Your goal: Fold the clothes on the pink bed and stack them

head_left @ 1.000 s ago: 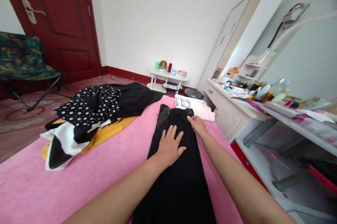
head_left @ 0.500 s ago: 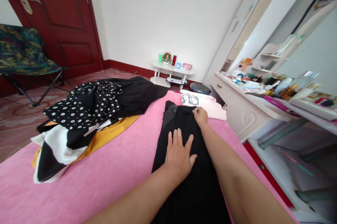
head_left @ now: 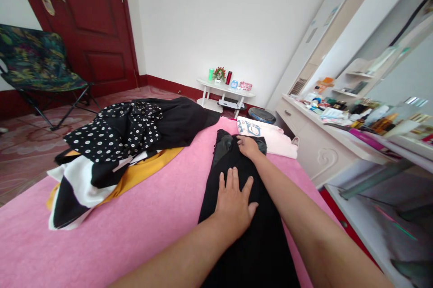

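2 hands on long black pleated fabric garment (head_left: 243, 234), laid at 12 to 6 o'clock on pink bedspread (head_left: 135, 225). Left hand (head_left: 235, 204) pressed flat, fingers spread. Right hand (head_left: 248, 146) at 12 o'clock end; finger state cannot be told. Judged soft, light, limp; best gripped at that end.

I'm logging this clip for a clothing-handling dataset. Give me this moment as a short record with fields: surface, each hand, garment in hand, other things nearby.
surface: pink bed cover
left hand: left hand lies flat, fingers spread, on the black garment
right hand: right hand rests on the garment's far end; grip cannot be told
garment: long, dark, laid out lengthwise on the cover
nearby: pile of clothes to the left, polka-dot piece on top; folded pale top beyond the garment; white dresser to the right; folding chair by the red door
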Demonstrator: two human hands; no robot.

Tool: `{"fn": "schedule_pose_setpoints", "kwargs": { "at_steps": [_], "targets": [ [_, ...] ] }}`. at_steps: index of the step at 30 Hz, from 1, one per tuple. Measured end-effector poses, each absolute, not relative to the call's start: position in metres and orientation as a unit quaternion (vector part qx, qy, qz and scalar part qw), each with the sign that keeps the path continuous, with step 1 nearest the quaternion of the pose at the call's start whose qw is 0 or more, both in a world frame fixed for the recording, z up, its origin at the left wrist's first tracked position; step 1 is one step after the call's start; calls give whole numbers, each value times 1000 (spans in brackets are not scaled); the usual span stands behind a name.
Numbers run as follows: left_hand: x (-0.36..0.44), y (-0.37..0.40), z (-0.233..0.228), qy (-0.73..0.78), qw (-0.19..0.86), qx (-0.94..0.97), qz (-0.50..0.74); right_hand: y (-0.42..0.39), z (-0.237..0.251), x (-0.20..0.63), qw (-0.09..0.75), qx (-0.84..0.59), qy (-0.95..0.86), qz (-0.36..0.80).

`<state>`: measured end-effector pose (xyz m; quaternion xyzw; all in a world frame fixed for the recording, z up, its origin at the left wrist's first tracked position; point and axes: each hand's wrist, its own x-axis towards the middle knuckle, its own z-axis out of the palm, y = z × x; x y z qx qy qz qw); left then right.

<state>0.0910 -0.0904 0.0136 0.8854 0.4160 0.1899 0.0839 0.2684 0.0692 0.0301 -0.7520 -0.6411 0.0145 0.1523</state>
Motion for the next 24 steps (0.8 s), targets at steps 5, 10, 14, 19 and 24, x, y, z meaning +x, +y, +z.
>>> {"fn": "schedule_pose_setpoints", "kwargs": {
  "at_steps": [5,10,14,19,24],
  "targets": [
    [87,-89,13,417,89,885,189,47,22,264,163,-697,-695,59],
    [81,-83,13,408,122,887,179,-20,21,256,222,-679,-696,72],
    [78,-78,12,388,157,890,180,-98,16,244,245,-652,-711,94],
    [72,-74,15,368,207,887,188,-175,21,241,229,-637,-729,101],
    [33,-88,16,296,287,894,177,-245,49,217,256,-614,-733,143]
  ]
}}
